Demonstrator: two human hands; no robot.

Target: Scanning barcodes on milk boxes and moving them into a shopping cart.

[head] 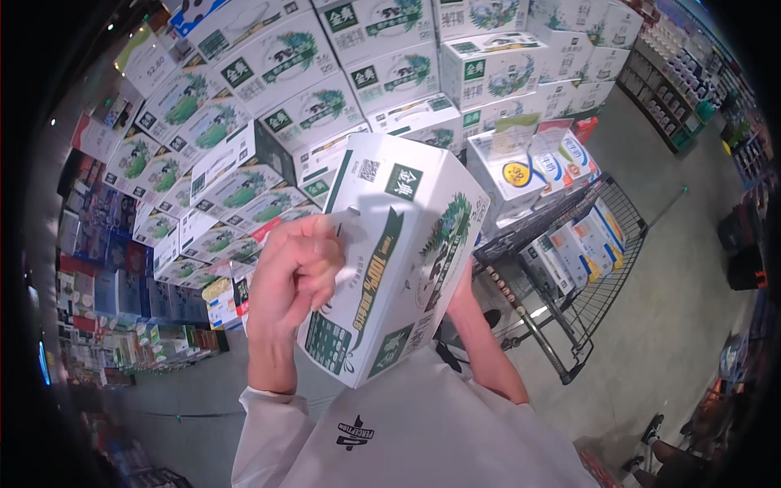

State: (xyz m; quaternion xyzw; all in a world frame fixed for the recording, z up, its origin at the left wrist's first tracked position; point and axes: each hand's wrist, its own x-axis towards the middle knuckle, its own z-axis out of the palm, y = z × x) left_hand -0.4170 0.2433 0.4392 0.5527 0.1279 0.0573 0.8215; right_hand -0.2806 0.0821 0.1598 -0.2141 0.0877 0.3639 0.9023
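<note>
A white and green milk carton box [390,268] is held tilted in front of my chest. My left hand [308,265] has its fingers curled around the clear plastic carrying handle on the box's top face. Behind the box's right side, my right hand [462,287] is mostly hidden, with the wrist showing; its fingers cannot be seen. Beyond the box rise stacks of similar milk boxes [329,110]. To the right stands a black wire shopping cart [625,244] with several boxes of milk [573,247] lying in it.
White and blue boxes [531,171] with price signs stand between the stacks and the cart. Shelves with bottles [671,97] line the upper right. Another person's feet [653,429] show on the grey floor at the lower right. Packaged goods [165,351] sit at the left.
</note>
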